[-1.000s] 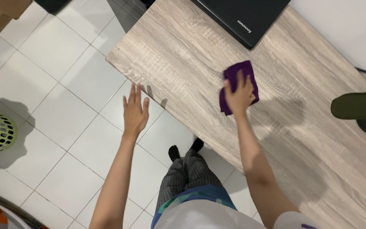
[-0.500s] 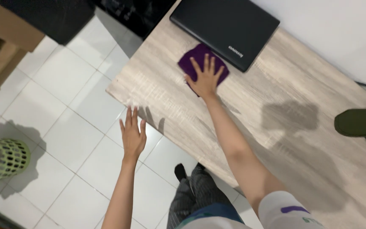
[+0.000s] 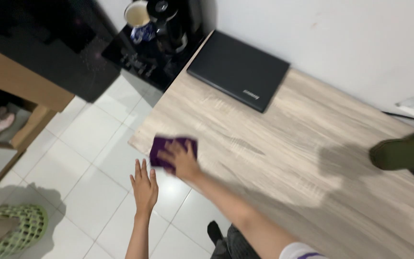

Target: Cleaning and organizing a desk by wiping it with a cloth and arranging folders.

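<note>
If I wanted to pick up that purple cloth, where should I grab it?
Probably the far edge of the purple cloth, pinched from above. It lies flat near the corner of the wooden table, and the right hand covers its near side, leaving that edge bare.

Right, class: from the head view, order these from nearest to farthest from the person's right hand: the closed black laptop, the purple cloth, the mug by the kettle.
From the right hand:
1. Purple cloth, under the hand at the near-left edge of the wooden table.
2. Closed black laptop, at the table's far end by the wall.
3. Mug, beyond the table, top of the view.
</note>
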